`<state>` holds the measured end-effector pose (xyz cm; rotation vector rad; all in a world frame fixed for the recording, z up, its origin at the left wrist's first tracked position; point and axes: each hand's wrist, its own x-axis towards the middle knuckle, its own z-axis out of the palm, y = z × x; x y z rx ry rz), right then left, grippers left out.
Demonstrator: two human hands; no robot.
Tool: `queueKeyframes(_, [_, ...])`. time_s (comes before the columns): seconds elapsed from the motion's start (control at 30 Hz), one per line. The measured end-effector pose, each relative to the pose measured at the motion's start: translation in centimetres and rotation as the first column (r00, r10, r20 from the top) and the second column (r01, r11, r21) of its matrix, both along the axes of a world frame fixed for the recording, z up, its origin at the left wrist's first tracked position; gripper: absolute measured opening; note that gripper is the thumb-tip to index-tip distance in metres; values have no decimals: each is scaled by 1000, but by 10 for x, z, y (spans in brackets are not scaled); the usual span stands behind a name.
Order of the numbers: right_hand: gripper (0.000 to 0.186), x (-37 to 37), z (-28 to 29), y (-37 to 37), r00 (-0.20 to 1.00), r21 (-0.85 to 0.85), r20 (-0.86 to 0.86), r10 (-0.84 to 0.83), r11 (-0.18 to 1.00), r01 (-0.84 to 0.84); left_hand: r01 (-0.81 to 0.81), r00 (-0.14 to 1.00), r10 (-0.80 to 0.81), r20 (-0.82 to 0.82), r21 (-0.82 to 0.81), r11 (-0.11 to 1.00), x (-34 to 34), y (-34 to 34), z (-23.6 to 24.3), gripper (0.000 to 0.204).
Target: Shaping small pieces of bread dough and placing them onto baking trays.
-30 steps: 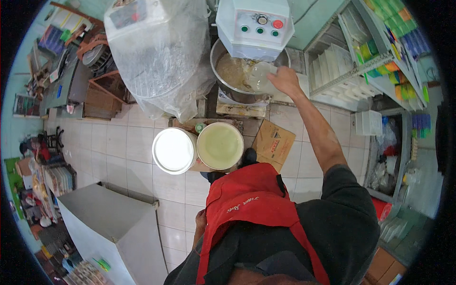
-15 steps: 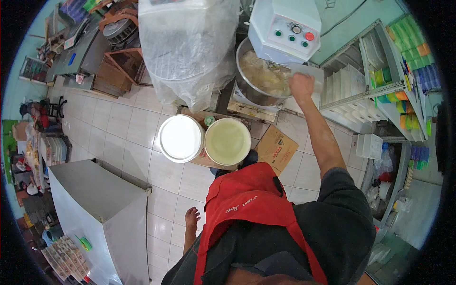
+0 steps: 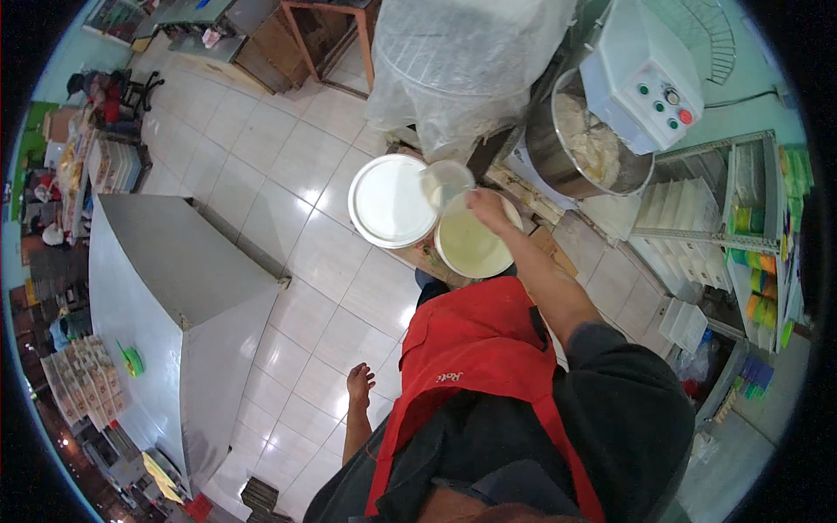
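Observation:
In my right hand (image 3: 490, 209) is a clear plastic jug (image 3: 446, 183), tilted over the gap between two buckets. Below that hand stands the open bucket (image 3: 478, 274), holding a pale yellowish liquid (image 3: 466, 244). Beside it on the left is a white bucket with its lid (image 3: 392, 202) on. My left hand (image 3: 360, 383) hangs low at my side over the tiles, fingers apart and holding nothing. Beyond the buckets to the right, a steel mixer bowl (image 3: 542, 144) contains a pale dough-like mass (image 3: 586, 144).
The white mixer head (image 3: 641, 83) with its buttons overhangs the bowl. A plastic-wrapped machine (image 3: 462, 70) stands behind the buckets. At right is a shelf rack (image 3: 706, 235) with trays and colourful packs. A large metal cabinet (image 3: 183, 261) stands on the left, on tiled floor (image 3: 305, 279).
My right hand has moved from the mixer bowl, leftward and nearer, to the open bucket with the clear jug. The view has turned, shifting the mixer right. My left hand still hangs down.

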<state>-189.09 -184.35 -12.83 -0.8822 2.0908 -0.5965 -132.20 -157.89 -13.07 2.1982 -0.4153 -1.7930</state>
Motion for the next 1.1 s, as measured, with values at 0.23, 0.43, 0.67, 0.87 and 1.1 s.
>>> queueKeyframes(0.23, [56,101,-75,-64,966,141,109,235,958,-249,-90,992,86,88,51,995,-4,57,9,44])
queueKeyframes(0.43, [45,-28,70,-28,963,-255,-53,264,929,-269,-56,998,53,21,144,988,-56,78,-30,48])
queueKeyframes(0.67, [32,-517,327,17,516,-793,-544,-662,607,-57,171,981,-175,-85,-44,984,-227,39,-34,44])
queueKeyframes(0.87, [77,-887,359,-12,520,-582,-532,-668,735,348,778,571,-706,419,0,628,-364,27,13,41])
queueKeyframes(1.1, [70,-893,343,-26,685,-716,-13,-728,485,503,577,788,-508,348,-131,806,-418,-18,75,42])
